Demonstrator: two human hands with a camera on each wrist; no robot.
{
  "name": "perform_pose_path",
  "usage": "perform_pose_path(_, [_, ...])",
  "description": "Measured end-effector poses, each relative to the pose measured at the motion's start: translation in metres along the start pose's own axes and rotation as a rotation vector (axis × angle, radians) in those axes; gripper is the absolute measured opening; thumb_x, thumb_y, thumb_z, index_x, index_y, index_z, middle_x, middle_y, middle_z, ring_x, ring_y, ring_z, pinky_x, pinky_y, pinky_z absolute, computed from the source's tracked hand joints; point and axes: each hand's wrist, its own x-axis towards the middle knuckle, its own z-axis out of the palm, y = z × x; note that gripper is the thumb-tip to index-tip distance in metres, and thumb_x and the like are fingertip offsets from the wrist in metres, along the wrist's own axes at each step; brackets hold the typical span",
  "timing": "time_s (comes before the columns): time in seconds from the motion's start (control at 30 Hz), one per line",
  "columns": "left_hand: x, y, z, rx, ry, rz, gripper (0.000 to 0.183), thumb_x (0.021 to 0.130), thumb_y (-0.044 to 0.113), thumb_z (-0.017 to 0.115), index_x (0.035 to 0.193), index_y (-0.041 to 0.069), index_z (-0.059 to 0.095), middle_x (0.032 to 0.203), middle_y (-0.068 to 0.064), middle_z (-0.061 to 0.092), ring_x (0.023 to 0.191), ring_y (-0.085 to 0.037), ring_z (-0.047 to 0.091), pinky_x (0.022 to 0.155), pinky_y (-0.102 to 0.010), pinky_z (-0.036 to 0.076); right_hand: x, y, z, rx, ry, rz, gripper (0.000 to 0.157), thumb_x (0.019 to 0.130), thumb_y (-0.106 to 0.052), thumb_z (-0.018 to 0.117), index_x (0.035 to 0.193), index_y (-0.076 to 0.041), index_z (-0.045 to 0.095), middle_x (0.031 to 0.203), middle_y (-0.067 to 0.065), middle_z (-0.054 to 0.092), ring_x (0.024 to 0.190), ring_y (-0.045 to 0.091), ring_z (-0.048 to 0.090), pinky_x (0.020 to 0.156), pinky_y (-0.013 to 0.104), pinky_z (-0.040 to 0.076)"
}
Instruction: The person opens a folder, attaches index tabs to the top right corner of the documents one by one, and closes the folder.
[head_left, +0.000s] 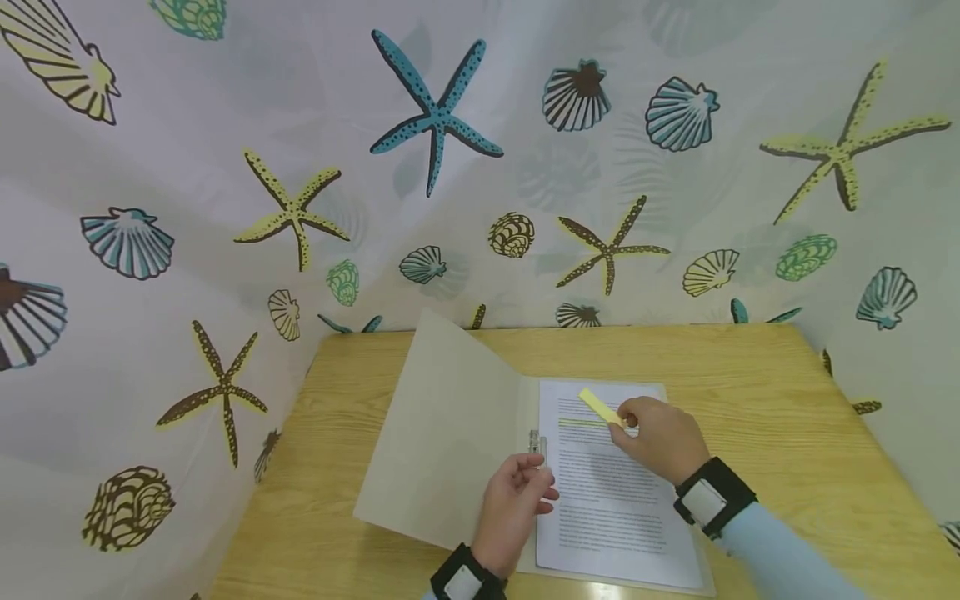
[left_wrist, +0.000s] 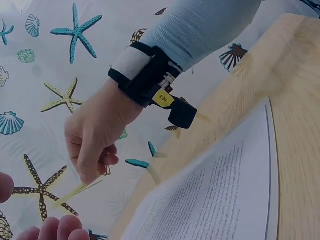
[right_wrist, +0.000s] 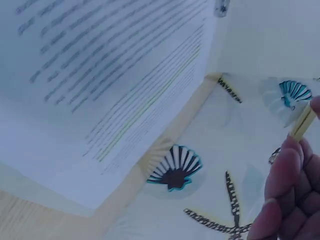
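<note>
My right hand (head_left: 666, 435) pinches a narrow yellow sticky note strip (head_left: 597, 406) between thumb and fingers, over the upper part of a printed page (head_left: 611, 500). Edge-on in the left wrist view, the yellow strip (left_wrist: 80, 192) looks thin. One text line of the page carries a yellow highlight (right_wrist: 150, 107). The printed sheets lie in an opened cream folder (head_left: 442, 442), beside its metal clip (head_left: 534, 442). My left hand (head_left: 517, 504) is just below the clip at the page's left edge, fingers loosely bent, holding nothing.
The folder's cover stands tilted up on the left. Below everything is a wooden table (head_left: 772, 400). White cloth (head_left: 480, 167) printed with starfish and shells hangs behind the table and along both sides. Each wrist wears a black strap (head_left: 716, 497).
</note>
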Motion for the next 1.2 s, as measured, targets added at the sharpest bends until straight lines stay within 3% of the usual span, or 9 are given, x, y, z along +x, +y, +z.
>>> perform_pose_path(0.2, [0.012,-0.001,0.01,-0.071,0.009,-0.072,0.052,0.09,0.037,0.065,0.126,0.003,0.049,0.099,-0.014,0.061,0.077,-0.022,0.065,0.067,-0.033,0.055,-0.014,-0.029,-0.001,0.035,0.056,-0.312,0.018,0.073,-0.03,0.079,0.082,-0.017,0.07,0.075,-0.009,0.065,0.063,0.003,0.053,0.057,0.022,0.049])
perform_pose_path(0.3, [0.012,-0.005,0.01,-0.077,-0.023,-0.079,0.041,0.093,0.029,0.062,0.121,0.0,0.053,0.092,-0.011,0.061,0.071,-0.018,0.063,0.062,-0.029,0.054,-0.022,-0.037,0.002,0.078,0.055,-0.409,0.017,0.073,-0.03,0.079,0.082,-0.02,0.07,0.078,-0.011,0.066,0.066,0.001,0.057,0.06,0.022,0.051])
perform_pose_path(0.4, [0.012,-0.01,0.008,-0.079,-0.038,-0.085,0.024,0.094,0.017,0.059,0.111,-0.001,0.058,0.084,-0.008,0.061,0.066,-0.015,0.06,0.058,-0.025,0.052,-0.029,-0.041,0.005,0.114,0.058,-0.442,0.018,0.072,-0.03,0.08,0.083,-0.021,0.069,0.08,-0.011,0.066,0.068,0.002,0.058,0.062,0.023,0.052])
perform_pose_path(0.53, [0.013,-0.012,0.007,-0.088,-0.034,-0.084,0.018,0.093,0.012,0.057,0.106,0.0,0.058,0.082,-0.007,0.061,0.066,-0.014,0.06,0.06,-0.025,0.052,-0.034,-0.042,0.008,0.27,-0.011,-0.378,0.021,0.078,-0.027,0.078,0.092,-0.019,0.066,0.087,-0.011,0.066,0.075,0.003,0.061,0.065,0.025,0.053])
perform_pose_path(0.7, [0.014,-0.009,0.006,-0.124,-0.029,-0.073,0.021,0.095,0.014,0.056,0.109,-0.001,0.056,0.086,-0.009,0.062,0.07,-0.016,0.061,0.065,-0.027,0.053,-0.033,-0.046,0.006,0.82,-0.302,-0.097,0.029,0.092,-0.021,0.066,0.117,-0.01,0.058,0.1,0.003,0.069,0.085,0.012,0.067,0.071,0.032,0.055])
perform_pose_path(0.8, [0.012,-0.008,0.005,-0.121,-0.016,-0.046,0.023,0.095,0.015,0.058,0.113,0.002,0.055,0.089,-0.01,0.061,0.072,-0.017,0.061,0.067,-0.028,0.053,-0.032,-0.049,0.003,0.97,-0.372,0.019,0.031,0.093,-0.018,0.064,0.118,-0.002,0.057,0.098,0.011,0.07,0.083,0.018,0.068,0.071,0.034,0.056])
perform_pose_path(0.93, [0.007,-0.007,0.003,0.041,0.027,0.12,0.033,0.091,0.014,0.064,0.123,0.013,0.055,0.093,-0.006,0.059,0.072,-0.016,0.062,0.063,-0.027,0.053,-0.034,-0.053,0.0,0.969,-0.383,0.041,0.028,0.092,-0.017,0.065,0.113,0.001,0.06,0.095,0.009,0.07,0.081,0.018,0.068,0.072,0.03,0.055])
perform_pose_path(1.0, [0.003,-0.006,0.001,0.184,0.033,0.261,0.036,0.088,0.013,0.068,0.123,0.017,0.057,0.096,-0.005,0.059,0.073,-0.013,0.062,0.062,-0.025,0.053,-0.036,-0.054,-0.001,0.974,-0.392,0.035,0.026,0.092,-0.017,0.065,0.111,-0.001,0.061,0.095,0.008,0.07,0.082,0.017,0.068,0.073,0.029,0.055])
perform_pose_path(1.2, [-0.001,-0.005,-0.003,0.509,-0.02,0.665,0.033,0.08,0.012,0.078,0.111,0.01,0.065,0.1,0.0,0.06,0.074,-0.009,0.061,0.06,-0.019,0.052,-0.037,-0.056,0.0,1.016,-0.4,0.006,0.024,0.092,-0.018,0.065,0.109,-0.001,0.062,0.096,0.007,0.071,0.084,0.018,0.069,0.075,0.034,0.056])
